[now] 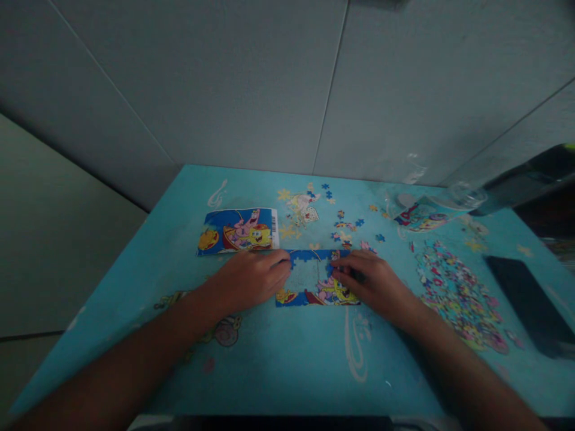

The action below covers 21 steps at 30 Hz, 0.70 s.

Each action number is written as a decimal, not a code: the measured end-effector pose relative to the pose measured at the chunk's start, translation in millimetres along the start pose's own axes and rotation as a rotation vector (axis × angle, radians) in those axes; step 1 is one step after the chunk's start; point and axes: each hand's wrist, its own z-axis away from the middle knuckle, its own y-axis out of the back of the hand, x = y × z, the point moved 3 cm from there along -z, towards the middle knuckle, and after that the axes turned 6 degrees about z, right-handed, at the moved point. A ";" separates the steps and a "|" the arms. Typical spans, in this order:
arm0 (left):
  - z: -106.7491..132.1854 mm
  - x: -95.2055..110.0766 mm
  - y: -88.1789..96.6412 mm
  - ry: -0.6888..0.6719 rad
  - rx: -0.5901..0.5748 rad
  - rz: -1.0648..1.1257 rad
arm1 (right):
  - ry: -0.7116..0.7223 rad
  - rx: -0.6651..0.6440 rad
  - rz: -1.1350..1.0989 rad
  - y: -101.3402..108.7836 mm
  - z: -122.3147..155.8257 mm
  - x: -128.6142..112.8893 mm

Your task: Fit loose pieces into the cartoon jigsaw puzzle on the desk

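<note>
A partly joined jigsaw puzzle (299, 298) lies flat on the table, its blue border framing a gap in the middle. My left hand (258, 276) is closed at its left side, fingers bent together over the edge pieces. On the right side, my right hand (372, 274) pinches at a blue puzzle piece (330, 269) beside the gap; the fingers partly hide it. Left of the puzzle and behind my left hand is a picture card (242, 230) with cartoon figures in a boat. Several loose puzzle pieces (345, 225) are scattered behind my right hand.
A large heap of small colourful pieces (458, 293) spreads at the right, with a dark flat phone-like object (530, 302) beside it. Behind the heap, a clear plastic container with a printed label (426, 214) lies on its side. A grey wall (251, 90) borders the table's far edge.
</note>
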 end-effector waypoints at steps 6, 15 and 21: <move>0.2 -0.3 -1.6 -0.007 -0.004 -0.006 | -0.013 0.032 -0.057 3.6 0.6 2.3; 0.7 -1.0 -2.1 -0.004 0.016 0.012 | -0.027 0.032 -0.055 8.6 -0.4 0.7; 0.4 -0.5 -1.4 0.000 0.012 0.012 | 0.000 0.007 -0.048 2.3 -0.3 -3.1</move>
